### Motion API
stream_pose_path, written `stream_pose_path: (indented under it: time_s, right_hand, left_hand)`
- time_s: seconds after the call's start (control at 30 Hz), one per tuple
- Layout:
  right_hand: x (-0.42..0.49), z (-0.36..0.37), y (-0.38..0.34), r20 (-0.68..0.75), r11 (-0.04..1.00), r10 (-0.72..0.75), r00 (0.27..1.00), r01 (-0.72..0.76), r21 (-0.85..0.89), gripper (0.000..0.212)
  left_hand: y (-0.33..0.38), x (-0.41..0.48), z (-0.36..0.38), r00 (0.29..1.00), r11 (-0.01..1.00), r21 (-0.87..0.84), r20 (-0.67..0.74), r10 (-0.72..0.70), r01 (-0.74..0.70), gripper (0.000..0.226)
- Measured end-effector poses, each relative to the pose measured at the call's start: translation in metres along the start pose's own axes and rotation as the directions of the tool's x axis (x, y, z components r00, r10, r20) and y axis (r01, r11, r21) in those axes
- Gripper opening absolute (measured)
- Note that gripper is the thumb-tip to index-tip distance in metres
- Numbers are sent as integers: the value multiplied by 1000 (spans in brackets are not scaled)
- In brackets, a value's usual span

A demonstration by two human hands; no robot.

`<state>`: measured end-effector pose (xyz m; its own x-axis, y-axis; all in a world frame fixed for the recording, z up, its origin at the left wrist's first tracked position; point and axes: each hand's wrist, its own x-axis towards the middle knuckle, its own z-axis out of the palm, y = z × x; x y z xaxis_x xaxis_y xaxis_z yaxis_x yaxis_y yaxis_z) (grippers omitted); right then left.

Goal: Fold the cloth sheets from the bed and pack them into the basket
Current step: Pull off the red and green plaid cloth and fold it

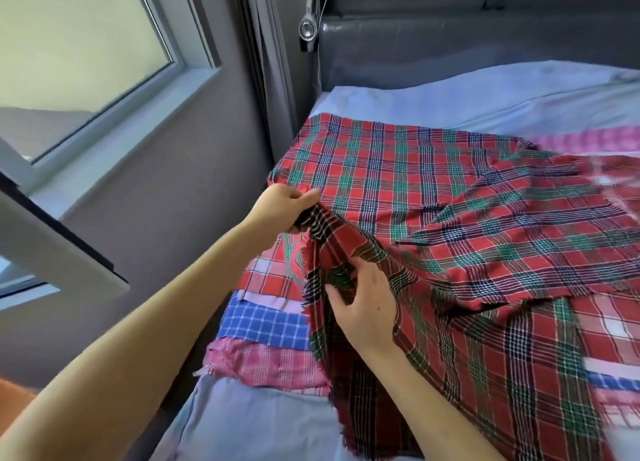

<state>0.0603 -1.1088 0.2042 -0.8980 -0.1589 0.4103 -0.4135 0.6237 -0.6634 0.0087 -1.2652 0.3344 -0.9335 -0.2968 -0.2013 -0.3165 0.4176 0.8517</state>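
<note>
The red plaid sheet (433, 197) is pinched by both hands (284, 208) (363, 305) on the bed (485, 97); a window (86, 55) is seen at ten o'clock.

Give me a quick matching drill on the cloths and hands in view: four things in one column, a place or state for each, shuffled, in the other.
Things:
1. left hand
2. right hand
3. blue cloth
4. pink cloth

Places or states:
A. lies at the bed's left edge, partly under other cloths
B. pinches the red plaid cloth at its raised near edge
C. lies far right, near the pillow
D. grips a bunched fold of the red plaid cloth, lower down

Pairs: 1-B, 2-D, 3-A, 4-C
</note>
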Motion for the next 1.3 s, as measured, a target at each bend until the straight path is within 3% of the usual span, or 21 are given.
stream_pose_path:
  time_s: [0.17,0.33,0.53,0.63,0.73,0.93,1.03,1.13,1.3]
  right_hand:
    - [22,-34,15,-114,953,50,992,-81,-292,49]
    - [41,-89,36,-168,911,59,984,-122,-395,54]
    - [31,-155,50,-278,943,-116,954,18,-333,37]
    - [29,-181,43,-229,967,-180,957,130,-219,27]
    - [32,-191,31,-187,913,-364,912,311,-263,22]
    - [39,-205,5,-322,980,-192,927,161,-120,29]
    - [41,-203,-4,-363,982,-160,918,109,-156,38]
    - [42,-197,-7,-395,972,-160,905,74,-223,22]
    - [34,-217,6,-468,992,-110,877,66,-109,26]
  left_hand:
    - [71,-7,-6,995,996,-47,-65,74,-78,43]
    - [144,-27,0,984,970,-171,-73,164,-174,34]
    - [217,-42,15,972,902,-362,-72,226,-236,27]
    - [250,-51,22,964,860,-442,-52,259,-255,28]
    - [278,-62,27,965,815,-525,-51,258,-246,27]
    - [315,-88,28,958,776,-574,-57,281,-261,25]
    - [322,-97,30,958,776,-572,-67,281,-267,25]
    - [326,-105,30,961,765,-591,-79,264,-258,23]
    - [312,-106,12,979,755,-625,-95,180,-200,24]
